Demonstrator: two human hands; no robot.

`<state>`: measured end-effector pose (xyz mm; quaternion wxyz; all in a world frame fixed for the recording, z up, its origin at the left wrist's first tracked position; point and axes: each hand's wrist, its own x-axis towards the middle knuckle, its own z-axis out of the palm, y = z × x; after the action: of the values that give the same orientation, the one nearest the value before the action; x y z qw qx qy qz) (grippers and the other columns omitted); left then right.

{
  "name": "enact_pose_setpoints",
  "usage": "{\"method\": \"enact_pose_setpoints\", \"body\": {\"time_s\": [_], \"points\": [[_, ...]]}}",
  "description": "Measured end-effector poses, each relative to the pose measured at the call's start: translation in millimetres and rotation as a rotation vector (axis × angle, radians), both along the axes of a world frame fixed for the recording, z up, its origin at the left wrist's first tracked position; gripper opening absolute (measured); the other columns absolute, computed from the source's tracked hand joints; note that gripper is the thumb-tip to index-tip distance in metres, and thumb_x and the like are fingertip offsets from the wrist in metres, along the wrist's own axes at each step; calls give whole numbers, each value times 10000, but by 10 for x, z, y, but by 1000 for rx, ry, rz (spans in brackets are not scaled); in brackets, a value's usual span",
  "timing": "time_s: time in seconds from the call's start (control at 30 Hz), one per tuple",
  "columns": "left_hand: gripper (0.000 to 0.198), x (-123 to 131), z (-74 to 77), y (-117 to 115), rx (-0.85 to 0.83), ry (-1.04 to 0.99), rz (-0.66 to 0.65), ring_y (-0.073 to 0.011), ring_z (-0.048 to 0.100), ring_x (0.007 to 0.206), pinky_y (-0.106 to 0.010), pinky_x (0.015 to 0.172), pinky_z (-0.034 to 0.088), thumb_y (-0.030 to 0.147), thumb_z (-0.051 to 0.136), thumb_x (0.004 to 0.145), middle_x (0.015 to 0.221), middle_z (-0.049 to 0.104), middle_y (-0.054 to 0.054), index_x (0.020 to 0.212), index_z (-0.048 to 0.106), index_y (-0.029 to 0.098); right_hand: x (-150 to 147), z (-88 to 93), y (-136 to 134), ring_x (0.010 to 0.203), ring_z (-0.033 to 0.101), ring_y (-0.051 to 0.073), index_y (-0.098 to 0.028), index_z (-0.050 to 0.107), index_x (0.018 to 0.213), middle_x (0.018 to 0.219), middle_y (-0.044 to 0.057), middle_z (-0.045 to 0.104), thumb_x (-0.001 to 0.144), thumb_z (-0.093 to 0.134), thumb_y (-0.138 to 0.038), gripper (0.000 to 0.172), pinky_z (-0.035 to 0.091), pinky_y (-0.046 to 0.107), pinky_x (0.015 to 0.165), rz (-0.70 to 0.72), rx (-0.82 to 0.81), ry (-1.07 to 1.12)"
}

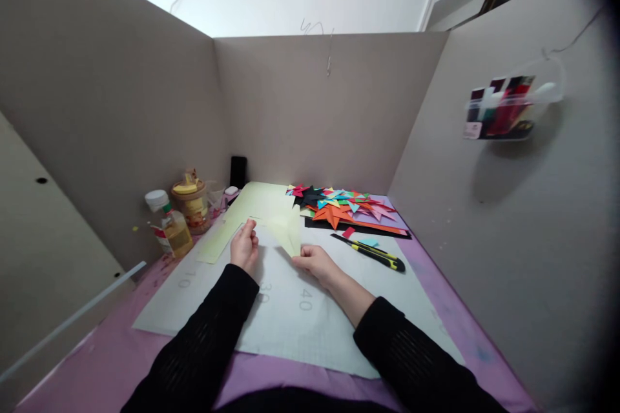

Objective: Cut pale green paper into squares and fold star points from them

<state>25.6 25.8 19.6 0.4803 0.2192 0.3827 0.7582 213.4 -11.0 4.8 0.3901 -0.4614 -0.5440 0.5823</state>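
Note:
A sheet of pale yellow paper (pixel 289 235), folded to a point at its lower end, is pinched between the thumb and fingers of my right hand (pixel 314 262). My left hand (pixel 245 250) is closed to the left of it, fingers curled and thumb up. The paper's left edge comes near that thumb, but I cannot tell whether they touch. Under both hands lies a white mat (pixel 285 329) printed with numbers. A yellow-and-black utility knife (pixel 378 255) rests on the mat to the right, beside small red (pixel 348 232) and light blue paper scraps (pixel 369 242).
Colourful folded paper stars (pixel 334 211) are heaped at the back right. Larger pale yellow paper (pixel 261 197) lies at the back left. A bottle of amber liquid (pixel 172 232), a lidded jar (pixel 191 203) and a black phone-like object (pixel 238 172) stand left. Grey panels (pixel 329 116) enclose the table.

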Motion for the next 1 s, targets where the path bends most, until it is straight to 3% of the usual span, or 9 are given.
{"method": "enact_pose_setpoints", "body": {"time_s": [0.1, 0.17, 0.23, 0.4, 0.5, 0.63, 0.77, 0.9, 1.0], "points": [[405, 202, -56, -101, 14, 14, -198, -75, 566, 665, -162, 537, 412, 395, 730, 644, 874, 614, -26, 949, 577, 178, -11, -21, 13, 354, 286, 48, -187, 431, 523, 370, -82, 388, 559, 709, -390, 346, 166, 213, 391, -68, 0, 43], [491, 381, -98, -198, 22, 126, -417, -134, 607, 740, -220, 623, 455, 355, 762, 614, 884, 638, -67, 1017, 561, 161, -16, -29, 8, 376, 288, 48, -183, 432, 524, 384, -84, 379, 561, 708, -391, 348, 176, 213, 405, -78, 35, 68], [530, 517, -125, -276, 44, 242, -529, -172, 622, 756, -262, 667, 467, 299, 788, 580, 875, 655, -95, 1024, 555, 128, -17, -31, 1, 408, 297, 50, -174, 444, 523, 411, -81, 380, 571, 705, -372, 331, 195, 212, 424, -47, 81, 80], [456, 543, -111, -323, 62, 406, -449, -203, 637, 765, -279, 669, 472, 285, 777, 581, 898, 676, -107, 954, 578, 113, -7, -31, 45, 466, 349, 70, -170, 535, 650, 513, -62, 465, 633, 666, -355, 227, 258, 212, 462, -153, 208, 149], [476, 517, -86, -334, 65, 473, -502, -209, 641, 786, -285, 682, 477, 279, 764, 597, 934, 675, -115, 1000, 572, 114, 5, -53, 101, 511, 396, 87, -170, 554, 655, 559, -44, 507, 633, 676, -367, 233, 301, 220, 497, -219, 264, 188], [471, 551, -47, -383, 77, 583, -606, -211, 634, 804, -285, 689, 474, 245, 752, 603, 933, 676, -101, 1020, 576, 113, 78, -41, 182, 435, 317, 70, -173, 478, 500, 432, -69, 398, 606, 700, -386, 325, 240, 221, 446, -294, 192, 225], [467, 558, -4, -424, 92, 614, -732, -190, 623, 797, -253, 661, 460, 201, 743, 602, 964, 666, -83, 1031, 576, 126, 246, 74, 305, 377, 243, 46, -178, 484, 518, 404, -85, 365, 561, 725, -390, 324, 141, 214, 387, -467, 106, 411], [459, 540, -5, -424, 4, 544, -773, -153, 605, 644, -225, 543, 430, 240, 741, 613, 798, 656, -47, 1008, 530, 138, 338, 108, 387, 397, 293, 42, -175, 514, 583, 484, -66, 437, 515, 748, -373, 314, 141, 186, 362, -569, 53, 578], [408, 523, -16, -399, -22, 439, -731, -116, 570, 567, -191, 485, 382, 314, 709, 661, 679, 600, 5, 978, 506, 156, 289, 43, 361, 418, 348, 48, -176, 544, 642, 535, -49, 477, 547, 732, -383, 295, 176, 173, 360, -544, 0, 625]]}}
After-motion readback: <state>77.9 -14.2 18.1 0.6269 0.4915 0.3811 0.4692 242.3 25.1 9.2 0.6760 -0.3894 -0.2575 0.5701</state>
